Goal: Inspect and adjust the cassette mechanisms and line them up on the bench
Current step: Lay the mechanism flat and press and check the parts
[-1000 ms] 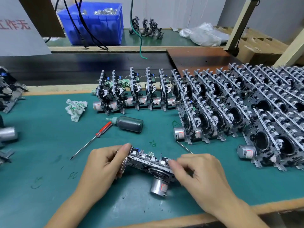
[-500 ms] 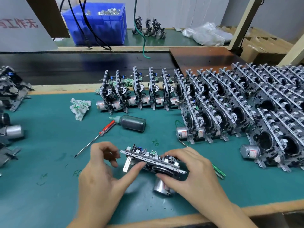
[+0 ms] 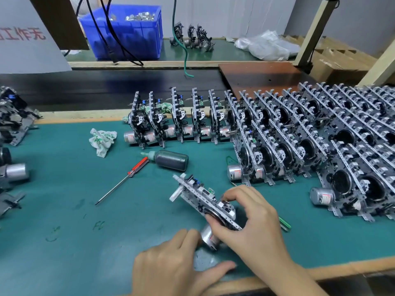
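One cassette mechanism (image 3: 197,192), a grey metal frame with a silver motor (image 3: 208,237) under it, is tilted over the green mat near the front edge, its left end raised. My right hand (image 3: 252,218) grips its right end, thumb below and fingers curled over the top. My left hand (image 3: 177,263) lies lower left with fingers straight, the fingertips at the motor and the thumb stretched out to the right. A row of upright mechanisms (image 3: 181,122) stands along the back of the mat, and a dense block of mechanisms (image 3: 320,146) fills the right side.
A red-handled screwdriver (image 3: 130,174), a dark bottle (image 3: 171,160) lying on its side and a crumpled tissue (image 3: 102,139) lie left of centre. A green-handled tool (image 3: 284,224) pokes out past my right hand. More mechanisms (image 3: 12,118) sit at the left edge. A blue crate (image 3: 126,30) stands behind.
My left hand has let go of the mechanism's left end and dropped down to the motor. My right hand alone now holds the mechanism and has tilted its left end up.
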The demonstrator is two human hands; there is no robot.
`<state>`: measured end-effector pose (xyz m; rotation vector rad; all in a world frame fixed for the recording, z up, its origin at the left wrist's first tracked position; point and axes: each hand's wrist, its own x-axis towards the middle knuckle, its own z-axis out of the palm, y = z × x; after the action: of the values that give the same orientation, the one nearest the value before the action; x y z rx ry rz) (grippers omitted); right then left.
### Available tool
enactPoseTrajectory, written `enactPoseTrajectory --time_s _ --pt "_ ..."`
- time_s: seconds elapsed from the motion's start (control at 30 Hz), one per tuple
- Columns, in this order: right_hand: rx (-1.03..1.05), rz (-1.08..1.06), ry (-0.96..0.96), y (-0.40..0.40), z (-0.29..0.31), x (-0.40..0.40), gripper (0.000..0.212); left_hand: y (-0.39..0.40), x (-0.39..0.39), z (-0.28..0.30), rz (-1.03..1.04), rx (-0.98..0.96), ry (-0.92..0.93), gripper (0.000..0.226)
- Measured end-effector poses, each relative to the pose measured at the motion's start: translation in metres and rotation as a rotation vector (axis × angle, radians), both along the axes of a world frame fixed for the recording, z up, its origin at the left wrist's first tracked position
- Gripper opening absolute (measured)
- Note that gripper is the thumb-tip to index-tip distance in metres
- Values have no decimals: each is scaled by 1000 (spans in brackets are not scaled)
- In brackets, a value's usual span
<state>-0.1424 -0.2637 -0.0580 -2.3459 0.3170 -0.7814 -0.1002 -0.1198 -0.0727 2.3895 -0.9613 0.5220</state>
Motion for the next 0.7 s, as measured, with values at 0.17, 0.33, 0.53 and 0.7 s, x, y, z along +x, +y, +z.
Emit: enactPoseTrajectory --time_s 0.17,0.33,0.53,0.7 --pt "-119 -77 4 1 -2 4 31 -14 14 7 20 83 114 42" --pt "-256 -186 22 -6 5 11 38 -23 30 14 -110 107 218 19" --pt "-192 -178 109 -14 11 14 43 -35 51 11 -236 68 287 6" --pt "-190 -188 206 -22 17 26 50 -59 76 7 -256 -2 251 16"
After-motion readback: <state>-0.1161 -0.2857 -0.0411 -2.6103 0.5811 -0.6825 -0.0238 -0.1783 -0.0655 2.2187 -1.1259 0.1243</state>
